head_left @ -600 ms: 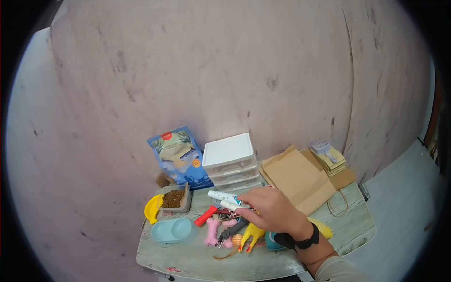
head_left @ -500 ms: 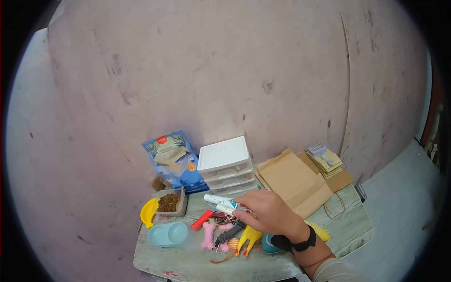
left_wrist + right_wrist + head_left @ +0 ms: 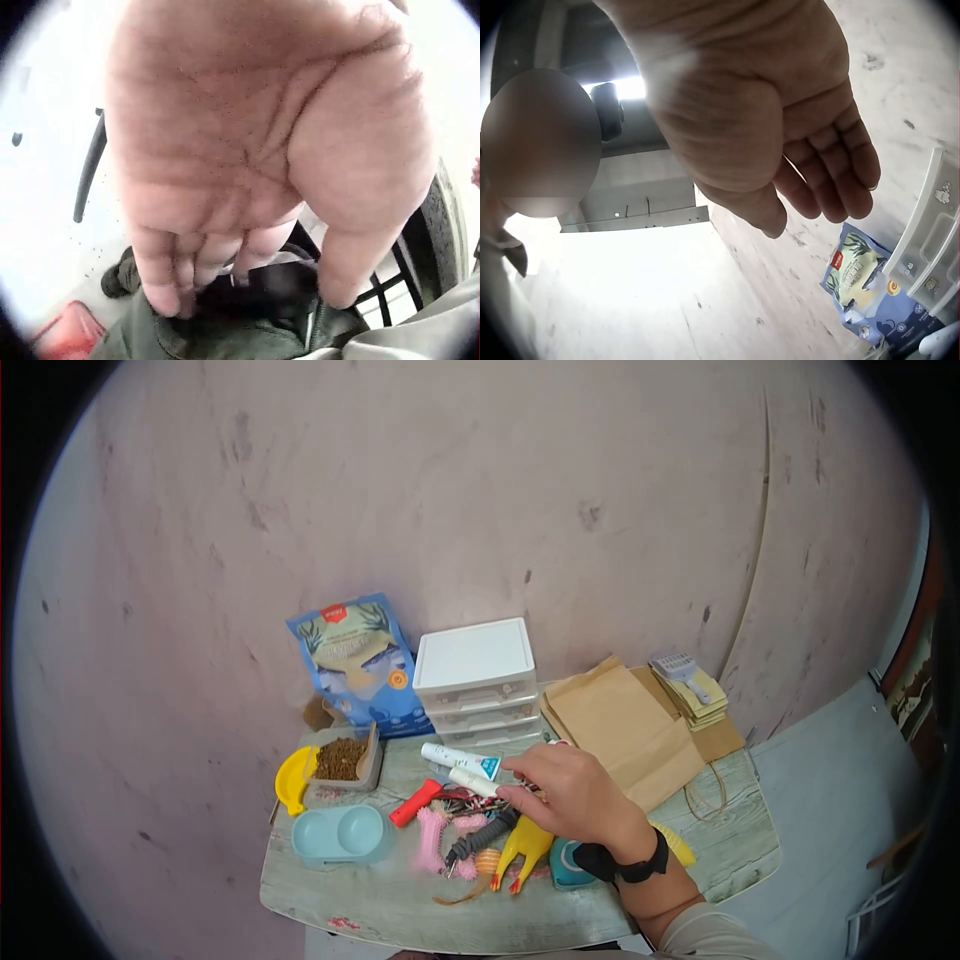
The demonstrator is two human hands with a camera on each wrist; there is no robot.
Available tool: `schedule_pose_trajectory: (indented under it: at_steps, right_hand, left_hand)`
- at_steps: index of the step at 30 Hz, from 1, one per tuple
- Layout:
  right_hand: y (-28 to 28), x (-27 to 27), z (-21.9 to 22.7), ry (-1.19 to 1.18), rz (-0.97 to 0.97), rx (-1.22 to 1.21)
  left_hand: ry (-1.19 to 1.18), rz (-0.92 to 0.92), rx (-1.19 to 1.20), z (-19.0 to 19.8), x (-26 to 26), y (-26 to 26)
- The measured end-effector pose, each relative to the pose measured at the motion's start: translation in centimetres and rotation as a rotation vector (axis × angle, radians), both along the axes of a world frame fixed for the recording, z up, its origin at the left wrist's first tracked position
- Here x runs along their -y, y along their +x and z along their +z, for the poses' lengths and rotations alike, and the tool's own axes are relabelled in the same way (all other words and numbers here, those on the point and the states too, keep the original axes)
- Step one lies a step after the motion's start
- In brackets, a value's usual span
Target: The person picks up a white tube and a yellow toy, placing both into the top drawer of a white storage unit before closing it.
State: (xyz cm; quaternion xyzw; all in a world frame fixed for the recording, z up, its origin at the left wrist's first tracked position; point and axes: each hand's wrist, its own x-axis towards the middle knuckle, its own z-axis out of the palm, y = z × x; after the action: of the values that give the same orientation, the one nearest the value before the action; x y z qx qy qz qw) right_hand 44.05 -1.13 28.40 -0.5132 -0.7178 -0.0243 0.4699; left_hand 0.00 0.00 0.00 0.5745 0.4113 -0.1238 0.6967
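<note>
My right hand hovers over the toy pile, its fingertips just right of a white toothpaste-like tube and a smaller white tube. In the right wrist view the right hand has loosely bent fingers and holds nothing. Below it lie a yellow rubber chicken, a pink bone toy, a dark grey coiled item and a red cylinder. Away from the table, my left hand hangs with relaxed fingers, empty, over dark clothing.
Behind the toys stand a white drawer unit and a blue bag. At left are a kibble box, a yellow item and a light-blue double bowl. A paper bag and grey scoop lie right.
The head view has shifted. My right hand has drawn slightly right of the white tubes, leaving more of the larger tube's blue end showing.
</note>
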Motion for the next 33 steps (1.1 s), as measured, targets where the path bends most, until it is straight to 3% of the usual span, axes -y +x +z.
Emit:
schedule_pose_trajectory:
  at_steps: [2, 4, 5, 7, 11, 12, 13, 15, 18, 20, 21, 22, 23, 24, 26, 28, 33]
  right_hand:
    - [-0.2, -0.3, -0.3, 0.006, -0.036, 0.011]
    - [-0.3, -0.4, -0.5, 0.0, -0.027, 0.013]
    - [-0.3, -0.6, -0.5, 0.006, -0.027, 0.02]
    - [-0.5, -0.7, -0.6, -0.014, -0.01, 0.021]
    - [-1.0, -0.9, -0.9, -0.075, -0.024, 0.054]
    - [-1.1, -1.0, -1.0, -0.075, -0.038, 0.055]
    - [-1.2, -1.0, -1.0, -0.073, -0.053, 0.061]
    - [-1.2, -1.3, -1.1, -0.08, -0.051, 0.07]
    - [-1.3, -1.5, -1.1, -0.066, -0.07, 0.072]
    - [-1.4, -1.4, -0.9, -0.096, -0.123, 0.096]
    - [-1.5, -1.2, -0.7, -0.09, -0.125, 0.098]
    - [-1.6, -0.9, -0.6, -0.099, -0.157, 0.063]
    - [-1.8, -0.7, -0.4, -0.106, -0.19, 0.032]
    - [-2.1, -0.7, -0.1, -0.098, -0.197, 0.046]
    - [-2.5, -0.5, 0.3, -0.105, -0.255, 0.014]
    - [-3.3, -0.7, 0.7, -0.142, -0.296, 0.011]
    - [-3.8, -1.8, 1.0, -0.213, -0.416, 0.007]
  left_hand:
    - [-0.004, 0.022, -0.012, -1.9, 0.1, -0.8]
    - [0.371, -0.014, -0.198, -0.5, 0.6, 0.3]
    - [0.583, -0.058, -0.193, -2.4, 1.1, -0.7]
    - [0.753, -0.097, -0.086, -3.2, 1.2, -0.6]
    - [1.023, -0.072, -0.455, -8.1, 2.6, -1.5]
    - [1.045, -0.088, -0.495, -7.8, 3.1, -2.0]
    - [1.068, -0.102, -0.53, -7.0, 2.9, -1.8]
    - [0.904, -0.253, -0.436, 0.0, 1.9, -0.4]
    - [0.718, -0.3, -0.375, 4.4, 0.6, -1.9]
    - [0.51, -0.399, -0.257, 11.0, -0.8, -0.5]
    - [0.517, -0.399, -0.255, 14.3, -1.3, 0.0]
    - [0.478, -0.3, -0.091, 17.6, -1.5, 0.6]
    - [0.438, -0.203, 0.077, 19.7, -2.2, 1.4]
    - [0.446, -0.205, 0.093, 20.7, -3.2, 2.3]
    - [0.633, 0.054, 0.318, 22.3, -5.0, 4.3]
    - [0.868, 0.093, 0.245, 24.1, -7.6, 7.4]
    - [1.319, 0.201, 0.409, 24.4, -12.8, 16.1]
